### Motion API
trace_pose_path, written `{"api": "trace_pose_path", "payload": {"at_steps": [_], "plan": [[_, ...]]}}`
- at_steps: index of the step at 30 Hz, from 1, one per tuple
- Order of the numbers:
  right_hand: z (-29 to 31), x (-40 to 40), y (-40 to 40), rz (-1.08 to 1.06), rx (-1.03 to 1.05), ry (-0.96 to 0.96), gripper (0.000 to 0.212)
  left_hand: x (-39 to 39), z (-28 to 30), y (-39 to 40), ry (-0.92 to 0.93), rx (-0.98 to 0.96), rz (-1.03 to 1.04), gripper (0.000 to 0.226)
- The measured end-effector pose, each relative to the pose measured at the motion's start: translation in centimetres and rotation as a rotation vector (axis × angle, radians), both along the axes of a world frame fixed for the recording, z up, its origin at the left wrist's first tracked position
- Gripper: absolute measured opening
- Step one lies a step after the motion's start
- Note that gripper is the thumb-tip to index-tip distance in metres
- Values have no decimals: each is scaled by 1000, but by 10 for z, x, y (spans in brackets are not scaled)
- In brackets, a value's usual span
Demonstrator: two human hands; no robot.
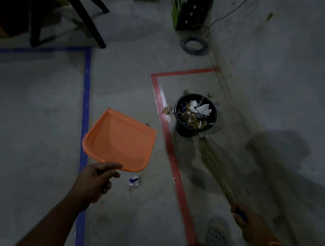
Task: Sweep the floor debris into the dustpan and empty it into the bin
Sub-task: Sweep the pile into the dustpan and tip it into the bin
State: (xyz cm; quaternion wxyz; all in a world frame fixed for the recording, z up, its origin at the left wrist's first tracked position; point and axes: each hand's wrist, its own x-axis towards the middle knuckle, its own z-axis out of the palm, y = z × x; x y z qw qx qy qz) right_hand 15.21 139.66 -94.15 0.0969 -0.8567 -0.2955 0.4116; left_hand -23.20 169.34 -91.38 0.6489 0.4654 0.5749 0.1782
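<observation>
My left hand grips the near edge of an orange dustpan, held above the floor left of the red tape line; its pan looks bare. My right hand grips the blue handle of a straw broom, whose blurred bristles point toward a black bin. The bin holds white paper, dry leaves and scraps. A few dry leaves lie on the floor by the bin's left side and behind it. A small blue-and-white wrapper lies on the floor just right of my left hand.
Red tape and blue tape mark lines on the grey concrete floor. A round floor drain sits near my right arm. A coiled cable, a dark crate and dark chair legs stand farther back.
</observation>
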Motion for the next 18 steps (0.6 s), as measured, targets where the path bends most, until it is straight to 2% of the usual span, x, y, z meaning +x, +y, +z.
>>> {"api": "trace_pose_path", "payload": {"at_steps": [6,9,14,18], "plan": [[-39,109,23,-66,-20,2,6,114,-7,-12,-2,22,25,27],[-69,163,47,14,16,44,8,172,-16,-18,-1,37,49,26],[-109,235,102,177,-20,50,22,255,-28,-20,-42,35,77,27],[-117,287,150,278,0,4,6,296,-31,-11,-38,67,72,28]]}}
